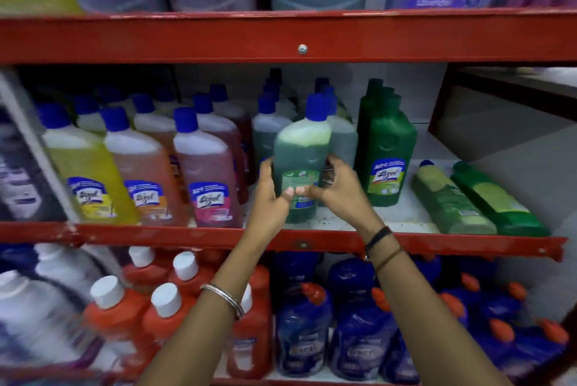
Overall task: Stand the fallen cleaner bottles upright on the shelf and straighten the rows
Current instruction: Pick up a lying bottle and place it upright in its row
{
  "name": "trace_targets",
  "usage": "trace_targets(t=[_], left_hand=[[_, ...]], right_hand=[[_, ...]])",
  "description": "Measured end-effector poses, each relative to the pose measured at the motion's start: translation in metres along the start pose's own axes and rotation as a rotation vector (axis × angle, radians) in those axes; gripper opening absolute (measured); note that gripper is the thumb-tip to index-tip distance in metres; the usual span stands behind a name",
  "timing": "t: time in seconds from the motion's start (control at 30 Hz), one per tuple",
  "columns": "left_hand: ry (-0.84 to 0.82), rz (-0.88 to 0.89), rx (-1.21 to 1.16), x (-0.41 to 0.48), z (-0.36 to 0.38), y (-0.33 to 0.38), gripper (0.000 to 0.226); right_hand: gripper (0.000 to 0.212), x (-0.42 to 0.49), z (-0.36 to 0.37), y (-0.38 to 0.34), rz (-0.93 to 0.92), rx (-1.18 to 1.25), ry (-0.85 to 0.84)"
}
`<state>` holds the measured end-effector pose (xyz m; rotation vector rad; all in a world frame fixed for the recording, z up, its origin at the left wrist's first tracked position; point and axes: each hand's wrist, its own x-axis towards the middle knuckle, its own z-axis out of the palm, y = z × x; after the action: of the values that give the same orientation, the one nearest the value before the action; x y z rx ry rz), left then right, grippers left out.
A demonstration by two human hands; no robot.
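Note:
A green cleaner bottle [300, 148] with a blue cap stands upright at the front of the middle shelf [343, 240]. My left hand [271, 195] grips its left side and my right hand [338, 189] its right side, thumbs meeting on the label. Two green bottles lie flat on the shelf at the right: a clear one with a blue cap [449, 201] and an opaque dark green one [496, 201]. An upright dark green bottle [387, 154] stands just right of the held one.
Rows of yellow [84, 167], orange [143, 173] and pink [206, 176] cleaner bottles fill the shelf's left. Large cans stand on the shelf above; red and blue bottles crowd the shelf below. A red upright [437, 110] bounds the right side.

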<state>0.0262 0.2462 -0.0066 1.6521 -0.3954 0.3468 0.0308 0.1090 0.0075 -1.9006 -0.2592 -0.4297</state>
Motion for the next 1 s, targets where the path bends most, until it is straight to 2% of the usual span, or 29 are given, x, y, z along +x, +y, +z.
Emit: trace_targets(t=[0.13, 0.3, 0.4, 0.47, 0.57, 0.67, 0.77, 0.83, 1.0], left_hand=[[0.044, 0.006, 0.116, -0.003, -0.016, -0.022, 0.062], [0.085, 0.044, 0.308, -0.010, -0.031, -0.041, 0.053], [0.134, 0.111, 0.414, -0.021, -0.025, -0.041, 0.047], [0.157, 0.171, 0.400, -0.029, -0.021, -0.039, 0.034], [0.159, 0.244, 0.354, -0.038, -0.022, -0.039, 0.025], [0.132, 0.223, 0.294, -0.034, -0.025, -0.039, 0.034], [0.078, 0.057, 0.302, -0.021, -0.023, -0.041, 0.049], [0.052, -0.008, 0.324, -0.016, -0.021, -0.043, 0.060], [0.117, 0.028, 0.535, -0.018, -0.016, -0.046, 0.071]], right_hand=[[0.062, 0.003, 0.024, 0.015, 0.034, 0.053, -0.045], [0.046, -0.002, 0.036, 0.010, 0.048, -0.002, 0.099], [0.062, -0.009, 0.050, 0.002, 0.087, -0.052, 0.144], [0.073, -0.011, 0.057, -0.001, 0.083, -0.107, 0.164], [0.073, -0.010, 0.063, -0.004, 0.079, -0.178, 0.198], [0.054, -0.009, 0.061, -0.005, 0.060, -0.118, 0.202], [0.036, -0.006, 0.052, -0.002, 0.068, 0.087, 0.105], [0.033, -0.002, 0.047, 0.000, 0.071, 0.150, 0.009], [0.026, 0.007, 0.042, 0.005, 0.056, 0.219, -0.089]])
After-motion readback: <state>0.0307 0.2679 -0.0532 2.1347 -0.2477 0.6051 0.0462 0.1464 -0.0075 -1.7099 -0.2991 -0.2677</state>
